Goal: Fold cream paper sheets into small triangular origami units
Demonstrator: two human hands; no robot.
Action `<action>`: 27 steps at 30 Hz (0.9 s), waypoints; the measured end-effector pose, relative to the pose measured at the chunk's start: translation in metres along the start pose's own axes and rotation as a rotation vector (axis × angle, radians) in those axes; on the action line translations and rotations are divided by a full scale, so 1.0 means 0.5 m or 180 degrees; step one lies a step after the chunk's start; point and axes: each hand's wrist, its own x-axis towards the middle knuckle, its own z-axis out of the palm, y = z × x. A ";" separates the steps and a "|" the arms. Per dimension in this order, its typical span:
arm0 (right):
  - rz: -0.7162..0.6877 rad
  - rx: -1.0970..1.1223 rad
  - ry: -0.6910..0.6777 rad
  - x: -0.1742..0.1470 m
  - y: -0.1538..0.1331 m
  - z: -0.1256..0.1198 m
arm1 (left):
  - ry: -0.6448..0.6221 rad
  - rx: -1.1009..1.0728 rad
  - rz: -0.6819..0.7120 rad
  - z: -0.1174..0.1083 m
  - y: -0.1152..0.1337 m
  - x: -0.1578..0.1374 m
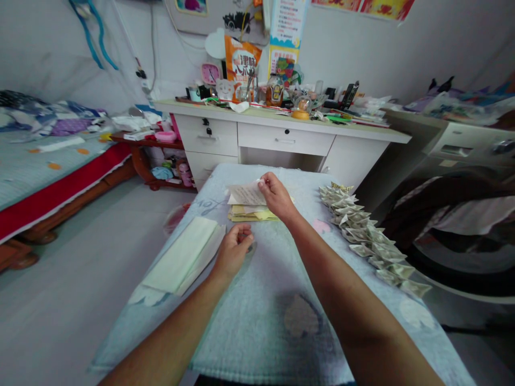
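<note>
Between the thumb and fingers of my right hand [276, 194] is the edge of a whitish sheet of paper [246, 194] with lines of marks on it. The sheet is lifted at a tilt over a stack of yellow paper [251, 213] on the cloth-covered table [277, 268]. My left hand [237, 244] rests low over the cloth, just in front of the stack, fingers loosely curled and nothing seen in them. To its left lies a pile of pale green folded paper [183, 254]. Folded paper boats [362, 233] stand in rows along the table's right side.
Behind the table is a white desk [285, 136] crowded with jars, a pink clock [210, 73] and an orange snack bag [241, 61]. A front-loading washing machine [454, 145] stands at the right. A bed [24, 171] and a low wooden shelf [139, 161] are on the left.
</note>
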 end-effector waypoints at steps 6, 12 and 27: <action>0.0034 0.0631 -0.0141 -0.057 -0.042 -0.029 | 0.0181 0.0107 0.0111 -0.007 -0.007 0.002; 0.0339 0.1618 -0.0137 -0.141 -0.070 -0.090 | 0.0753 0.0593 0.0725 -0.010 -0.005 -0.004; 0.1340 0.2081 0.0381 -0.228 -0.074 -0.143 | -0.0697 -0.0465 0.0629 -0.007 0.035 -0.035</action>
